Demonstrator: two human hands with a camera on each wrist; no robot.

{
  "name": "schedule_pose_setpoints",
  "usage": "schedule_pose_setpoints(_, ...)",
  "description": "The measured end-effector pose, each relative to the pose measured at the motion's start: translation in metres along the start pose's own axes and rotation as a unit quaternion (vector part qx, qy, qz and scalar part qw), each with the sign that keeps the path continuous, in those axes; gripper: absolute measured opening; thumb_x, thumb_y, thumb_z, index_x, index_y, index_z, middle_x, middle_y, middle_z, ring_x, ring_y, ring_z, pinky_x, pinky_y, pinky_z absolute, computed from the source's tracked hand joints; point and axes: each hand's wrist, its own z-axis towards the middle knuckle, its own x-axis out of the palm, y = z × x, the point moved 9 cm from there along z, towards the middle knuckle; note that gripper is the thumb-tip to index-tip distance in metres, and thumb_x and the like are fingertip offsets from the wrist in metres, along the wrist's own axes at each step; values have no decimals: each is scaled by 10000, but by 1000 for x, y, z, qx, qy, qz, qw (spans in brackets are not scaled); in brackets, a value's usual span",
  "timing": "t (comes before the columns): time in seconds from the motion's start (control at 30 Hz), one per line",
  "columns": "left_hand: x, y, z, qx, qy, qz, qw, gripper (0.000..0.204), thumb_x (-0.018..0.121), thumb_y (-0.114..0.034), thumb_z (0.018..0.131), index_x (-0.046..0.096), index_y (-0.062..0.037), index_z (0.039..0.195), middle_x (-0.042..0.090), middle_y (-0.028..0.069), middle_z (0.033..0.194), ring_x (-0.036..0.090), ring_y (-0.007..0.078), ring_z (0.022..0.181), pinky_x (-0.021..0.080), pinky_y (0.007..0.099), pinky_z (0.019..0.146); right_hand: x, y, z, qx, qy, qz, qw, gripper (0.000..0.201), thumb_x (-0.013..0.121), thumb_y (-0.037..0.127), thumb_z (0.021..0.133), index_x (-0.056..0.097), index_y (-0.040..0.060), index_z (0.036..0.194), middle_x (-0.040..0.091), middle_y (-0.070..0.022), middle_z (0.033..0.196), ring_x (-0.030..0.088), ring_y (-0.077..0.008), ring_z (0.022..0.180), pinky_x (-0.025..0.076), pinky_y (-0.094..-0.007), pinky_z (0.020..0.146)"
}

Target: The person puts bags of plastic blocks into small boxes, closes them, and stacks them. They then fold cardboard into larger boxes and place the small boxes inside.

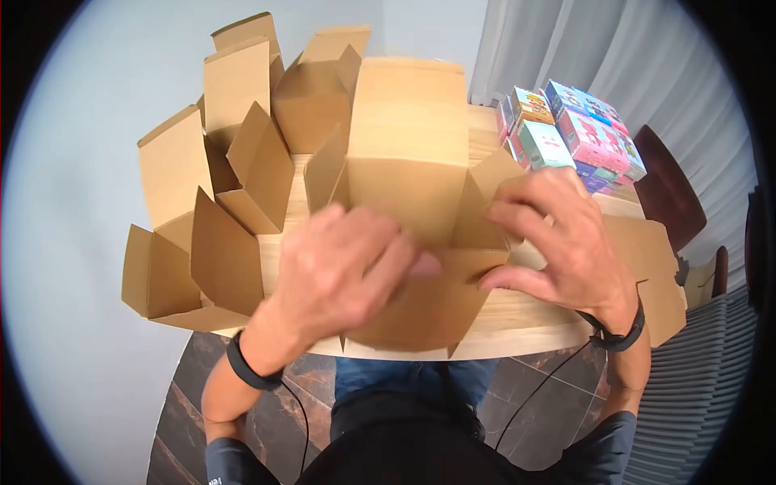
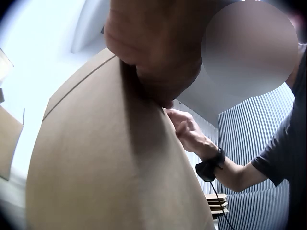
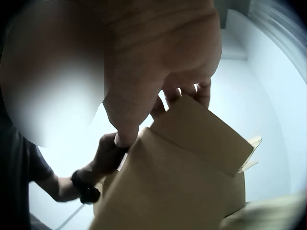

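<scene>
A cardboard box (image 1: 408, 202) stands with its flaps up in front of the person, its tall back flap raised. My left hand (image 1: 343, 271), blurred, bends its fingers over the box's left front, with the thumb across the front panel (image 1: 428, 311). In the left wrist view that hand (image 2: 153, 52) is at the top edge of a cardboard wall (image 2: 96, 153). On the other side, my right hand (image 1: 558, 238) spreads thumb and fingers at the right front corner. In the right wrist view its fingers reach behind a side flap (image 3: 201, 132) and the thumb meets the near corner.
Several open cardboard boxes (image 1: 174, 170) crowd the left of the wooden table (image 1: 517, 323). Small colourful boxes (image 1: 594, 137) are stacked at the back right. Flat cardboard (image 1: 647, 259) lies at the right edge, near a dark chair (image 1: 667, 186).
</scene>
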Motion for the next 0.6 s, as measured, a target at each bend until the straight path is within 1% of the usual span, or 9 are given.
schedule_pose_setpoints(0.03, -10, -6, -4, 7, -34, 23, 999, 272, 843, -255, 786, 659, -63, 843, 507, 27, 701, 491, 193, 574, 329, 318, 503, 4, -2, 3, -2, -5, 1, 1000, 543, 845, 502, 699, 702, 54, 971, 669, -85, 1072, 624, -286, 998, 456, -481, 947)
schedule_pose_setpoints(0.1, -23, -16, -14, 12, -66, 49, 997, 278, 846, -265, 794, 660, -62, 830, 511, 24, 687, 478, 185, 544, 305, 307, 474, 3, 13, 5, -111, -41, 63, 991, 511, 846, 492, 696, 711, 58, 930, 678, -79, 1030, 635, -287, 996, 460, -485, 966)
schedule_pose_setpoints(0.17, -30, -20, -23, 12, -59, 90, 994, 280, 854, -276, 808, 670, -65, 823, 521, 14, 673, 455, 164, 518, 278, 290, 459, 2, 14, 6, -125, -47, 87, 987, 496, 840, 495, 707, 742, 66, 936, 704, -86, 1064, 653, -289, 1002, 456, -494, 1005)
schedule_pose_setpoints(0.23, -35, -19, -27, -1, -67, 112, 991, 301, 842, -321, 840, 674, -70, 831, 524, 4, 682, 447, 158, 529, 277, 282, 474, -8, 10, 7, -142, -105, 121, 977, 523, 810, 540, 742, 765, 74, 974, 727, -86, 1093, 669, -278, 987, 446, -502, 1026)
schedule_pose_setpoints(0.3, -31, -25, -27, 24, -78, 113, 990, 339, 817, -377, 861, 668, -75, 826, 520, -8, 682, 439, 149, 529, 263, 275, 486, -14, 5, 10, -165, -145, 134, 966, 556, 777, 588, 777, 784, 80, 1004, 746, -86, 1109, 684, -266, 967, 439, -508, 1028)
schedule_pose_setpoints(0.33, -28, -26, -27, 37, -107, 120, 986, 356, 795, -403, 880, 668, -78, 808, 502, -18, 662, 430, 144, 522, 252, 273, 492, -15, 6, 14, -169, -149, 132, 965, 580, 762, 616, 781, 782, 73, 984, 750, -83, 1086, 684, -259, 970, 440, -502, 1009)
schedule_pose_setpoints(0.5, -29, -22, -29, 45, -98, 102, 989, 326, 793, -371, 889, 671, -81, 804, 481, -26, 638, 429, 153, 514, 251, 276, 488, -8, -4, 24, -201, -122, 156, 959, 644, 756, 672, 764, 767, 47, 920, 751, -85, 997, 690, -254, 919, 447, -462, 931)
schedule_pose_setpoints(0.57, -28, -18, -24, 43, -96, 85, 991, 319, 789, -365, 894, 671, -82, 803, 474, -23, 633, 433, 158, 512, 256, 277, 485, -7, -3, 24, -231, -142, 186, 945, 687, 762, 701, 734, 756, 34, 901, 737, -82, 914, 676, -253, 826, 442, -454, 889)
schedule_pose_setpoints(0.6, -32, -8, -18, 42, -127, 55, 989, 299, 810, -346, 862, 652, -103, 786, 476, -36, 628, 441, 125, 517, 264, 269, 480, -7, -3, 26, -240, -147, 197, 939, 702, 764, 710, 725, 753, 30, 895, 733, -81, 886, 672, -253, 795, 441, -451, 875)
